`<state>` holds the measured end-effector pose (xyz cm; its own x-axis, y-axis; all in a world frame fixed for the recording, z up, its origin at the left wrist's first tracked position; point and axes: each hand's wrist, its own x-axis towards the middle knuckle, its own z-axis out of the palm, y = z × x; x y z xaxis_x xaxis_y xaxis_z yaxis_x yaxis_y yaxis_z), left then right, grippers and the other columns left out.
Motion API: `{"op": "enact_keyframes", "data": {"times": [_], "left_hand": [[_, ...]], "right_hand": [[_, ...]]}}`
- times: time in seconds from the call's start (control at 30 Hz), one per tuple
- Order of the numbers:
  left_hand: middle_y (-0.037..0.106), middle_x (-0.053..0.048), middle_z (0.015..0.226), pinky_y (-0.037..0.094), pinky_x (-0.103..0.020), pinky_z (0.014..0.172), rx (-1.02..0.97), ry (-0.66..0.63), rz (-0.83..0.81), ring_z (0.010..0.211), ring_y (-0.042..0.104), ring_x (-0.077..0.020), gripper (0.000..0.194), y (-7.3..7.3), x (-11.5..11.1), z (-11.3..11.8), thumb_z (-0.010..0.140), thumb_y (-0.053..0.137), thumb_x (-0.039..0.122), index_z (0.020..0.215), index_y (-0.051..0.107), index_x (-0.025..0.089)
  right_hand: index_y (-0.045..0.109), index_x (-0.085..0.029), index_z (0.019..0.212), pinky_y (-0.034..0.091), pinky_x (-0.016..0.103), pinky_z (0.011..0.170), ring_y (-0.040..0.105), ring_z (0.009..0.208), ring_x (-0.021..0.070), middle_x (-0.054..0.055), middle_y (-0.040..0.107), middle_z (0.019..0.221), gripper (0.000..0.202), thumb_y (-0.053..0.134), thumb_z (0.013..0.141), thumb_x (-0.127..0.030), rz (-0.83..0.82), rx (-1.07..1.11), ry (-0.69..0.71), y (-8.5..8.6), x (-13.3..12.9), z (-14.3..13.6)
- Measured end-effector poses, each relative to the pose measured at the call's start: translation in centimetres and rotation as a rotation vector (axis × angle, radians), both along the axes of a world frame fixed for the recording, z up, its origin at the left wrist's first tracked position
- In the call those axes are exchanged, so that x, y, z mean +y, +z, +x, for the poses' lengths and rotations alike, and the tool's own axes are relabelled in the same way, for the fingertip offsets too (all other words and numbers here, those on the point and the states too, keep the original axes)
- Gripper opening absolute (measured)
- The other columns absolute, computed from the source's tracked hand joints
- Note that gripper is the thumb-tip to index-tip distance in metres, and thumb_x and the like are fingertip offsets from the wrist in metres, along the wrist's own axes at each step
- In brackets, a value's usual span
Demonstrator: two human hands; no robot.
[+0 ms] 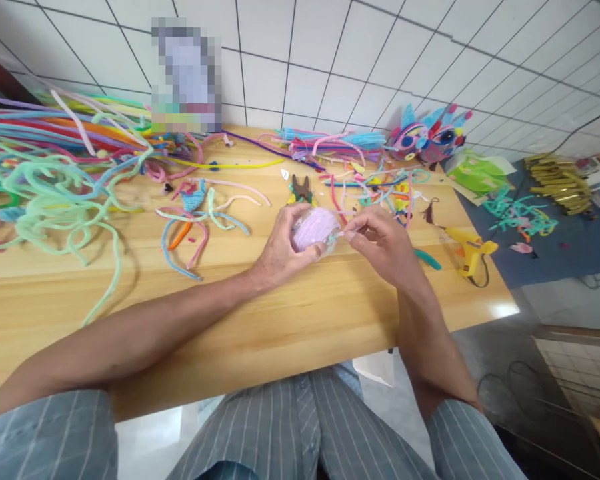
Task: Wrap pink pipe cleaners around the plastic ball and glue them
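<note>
My left hand [289, 243] is closed around a lilac ball [311, 229], its thumb in front and its fingers behind. The ball looks wound from fuzzy pipe cleaner, with a clear, shiny part at its right side. Just to the right, the thumb and forefinger of my right hand [380, 241] are pinched on a thin pale lilac strand [344, 233] beside the ball. Whether the strand is joined to the ball is too blurred to tell. Pliers [301, 187] with dark jaws and yellow handles lie right behind the ball.
A yellow glue gun [473, 250] lies at the table's right end. Tangled mint pipe cleaners [65, 193] cover the left side. Blue and pink bundles [335, 141] and a colourful mask-like figure [427, 137] stand along the tiled wall. Loose pieces [195, 200] lie left of my hands.
</note>
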<state>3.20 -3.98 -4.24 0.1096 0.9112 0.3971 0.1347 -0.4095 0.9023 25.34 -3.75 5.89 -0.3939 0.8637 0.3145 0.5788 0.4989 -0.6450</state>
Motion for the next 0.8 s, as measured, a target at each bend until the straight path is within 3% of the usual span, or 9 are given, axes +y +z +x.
{"op": "enact_keyframes", "data": {"times": [0.33,0.8], "left_hand": [[0.059,-0.014,0.146,0.049,-0.049,0.122,0.048,-0.050,0.081,0.141,0.059,-0.0310,0.068,0.1,0.1,-0.1,0.087,0.078,0.042,0.145,0.048,0.024],[0.058,-0.013,0.145,0.050,-0.048,0.121,0.069,-0.033,0.208,0.139,0.059,-0.0296,0.067,-0.7,0.3,0.1,0.092,0.078,0.049,0.147,0.048,0.025]], "right_hand": [[0.069,-0.027,0.091,0.050,0.035,0.076,0.062,0.085,0.0187,0.002,0.065,0.092,0.008,0.067,0.096,-0.021,0.074,-0.101,0.093,-0.2,0.1,-0.2],[0.068,-0.026,0.092,0.048,0.033,0.072,0.061,0.081,0.0171,0.000,0.066,0.090,0.012,0.068,0.092,-0.014,0.138,-0.040,0.117,-1.3,0.4,-0.2]]}}
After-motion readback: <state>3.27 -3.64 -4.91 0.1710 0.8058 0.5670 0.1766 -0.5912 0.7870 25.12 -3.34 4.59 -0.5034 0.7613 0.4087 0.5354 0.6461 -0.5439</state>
